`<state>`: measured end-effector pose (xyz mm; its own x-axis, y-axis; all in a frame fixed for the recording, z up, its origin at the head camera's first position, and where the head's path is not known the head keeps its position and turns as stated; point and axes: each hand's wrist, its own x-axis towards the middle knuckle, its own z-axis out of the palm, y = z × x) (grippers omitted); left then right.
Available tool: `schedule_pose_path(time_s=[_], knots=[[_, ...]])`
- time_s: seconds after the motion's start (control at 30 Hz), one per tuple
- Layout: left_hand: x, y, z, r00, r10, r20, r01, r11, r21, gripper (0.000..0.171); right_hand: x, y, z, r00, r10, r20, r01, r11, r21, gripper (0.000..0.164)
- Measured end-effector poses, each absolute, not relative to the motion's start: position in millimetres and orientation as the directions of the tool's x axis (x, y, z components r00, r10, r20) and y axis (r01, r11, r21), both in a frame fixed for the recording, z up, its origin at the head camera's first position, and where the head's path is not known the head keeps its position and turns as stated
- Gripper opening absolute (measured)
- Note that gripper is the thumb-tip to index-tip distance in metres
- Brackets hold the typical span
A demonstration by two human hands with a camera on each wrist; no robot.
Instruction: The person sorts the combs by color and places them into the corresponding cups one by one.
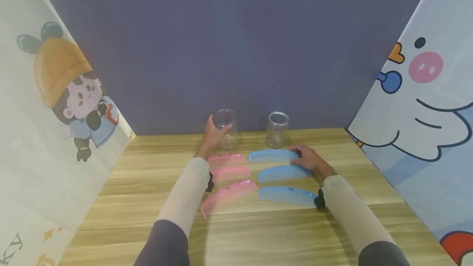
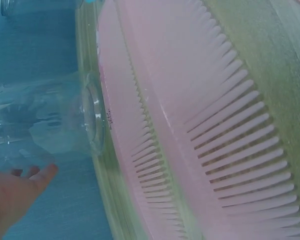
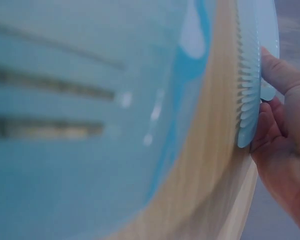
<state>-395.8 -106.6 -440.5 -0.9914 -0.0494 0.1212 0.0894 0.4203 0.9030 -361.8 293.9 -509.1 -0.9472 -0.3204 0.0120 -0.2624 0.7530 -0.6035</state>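
My left hand (image 1: 215, 132) curls around the left clear glass cup (image 1: 228, 139), thumb across its near side; in the left wrist view its fingers (image 2: 42, 178) touch the side of the cup. The cup's base is close behind the farthest pink comb (image 1: 226, 159). With thumb and curled fingers, my right hand (image 1: 308, 159) pinches the right end of the farthest blue comb (image 1: 271, 155). Just in front of that hand lies the middle blue comb (image 1: 282, 173). In the right wrist view the nearest blue comb (image 3: 90, 165) looms large and blurred.
A second clear glass cup (image 1: 276, 130) stands at the back, by the dark wall panel (image 1: 236, 52). Two more pink combs, the middle one (image 1: 230, 173) and the nearest one (image 1: 229, 194), lie on the wooden table (image 1: 236, 237) beneath and beside the left forearm. Printed panels flank both sides.
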Motion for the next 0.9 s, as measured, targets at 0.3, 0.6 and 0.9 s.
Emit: schedule_pose_path(time_s=[0.3,0.6,0.9], knots=[[-396,-112,-435,-0.991,-0.036,0.126,0.094,0.465,0.880,0.107,-359,293,-508,-0.955,-0.296,0.011,-0.239,0.748,-0.619,0.046],[-399,-119,-432,-0.997,-0.025,0.079,0.062,0.420,0.905,0.107,-357,298,-503,-0.965,-0.262,0.020,-0.211,0.727,-0.654,0.046],[-397,-124,-432,-1.000,-0.020,0.021,0.012,0.354,0.935,0.103,-355,305,-503,-0.961,-0.278,0.011,-0.218,0.727,-0.651,0.048]])
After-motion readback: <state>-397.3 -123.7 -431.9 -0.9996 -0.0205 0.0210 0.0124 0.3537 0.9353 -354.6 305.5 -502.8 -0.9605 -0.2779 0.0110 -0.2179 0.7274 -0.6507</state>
